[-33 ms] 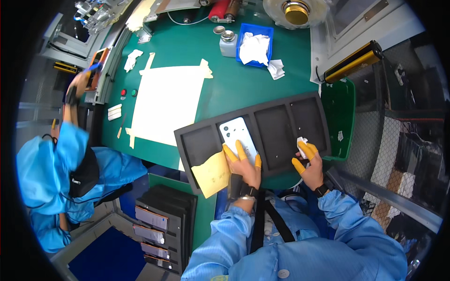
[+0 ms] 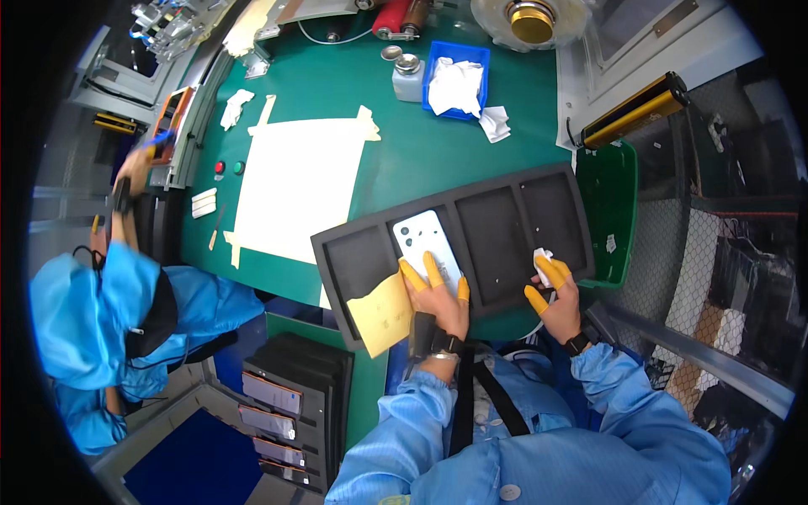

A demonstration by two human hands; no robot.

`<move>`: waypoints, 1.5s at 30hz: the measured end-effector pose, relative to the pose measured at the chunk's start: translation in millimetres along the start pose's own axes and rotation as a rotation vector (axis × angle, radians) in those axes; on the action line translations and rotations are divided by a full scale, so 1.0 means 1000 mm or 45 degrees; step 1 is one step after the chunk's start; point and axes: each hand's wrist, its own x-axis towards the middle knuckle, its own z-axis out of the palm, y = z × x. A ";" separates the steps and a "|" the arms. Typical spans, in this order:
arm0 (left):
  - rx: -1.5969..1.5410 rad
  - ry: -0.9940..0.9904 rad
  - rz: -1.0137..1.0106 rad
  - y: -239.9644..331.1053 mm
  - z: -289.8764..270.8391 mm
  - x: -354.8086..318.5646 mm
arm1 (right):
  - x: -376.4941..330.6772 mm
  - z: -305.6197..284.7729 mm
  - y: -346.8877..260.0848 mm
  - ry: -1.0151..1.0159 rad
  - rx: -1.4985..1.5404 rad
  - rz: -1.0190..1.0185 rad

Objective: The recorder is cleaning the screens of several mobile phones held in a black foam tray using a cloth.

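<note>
Fingers of our left hand [image 2: 438, 301] are pressing flat on the white phone [image 2: 427, 244] at frame centre; our right hand [image 2: 557, 296] is pinching a white wipe [image 2: 541, 256].

electronics assembly line: green bench [image 2: 438, 151], foam tray [image 2: 505, 227] (blue smocks)

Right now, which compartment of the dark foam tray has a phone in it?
The second compartment from the left of the tray: a white phone lies there under the left hand. The other three compartments hold no phone.
</note>
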 end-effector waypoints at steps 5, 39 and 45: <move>0.241 -0.135 0.096 0.025 -0.016 0.016 | -0.008 0.006 0.008 0.030 -0.005 0.076; -2.489 -0.896 -0.582 -0.010 -0.063 0.064 | 0.060 0.066 -0.040 0.131 0.162 -0.259; -1.952 -0.455 -0.472 -0.007 -0.050 0.074 | 0.102 0.092 -0.026 0.170 -0.178 -0.431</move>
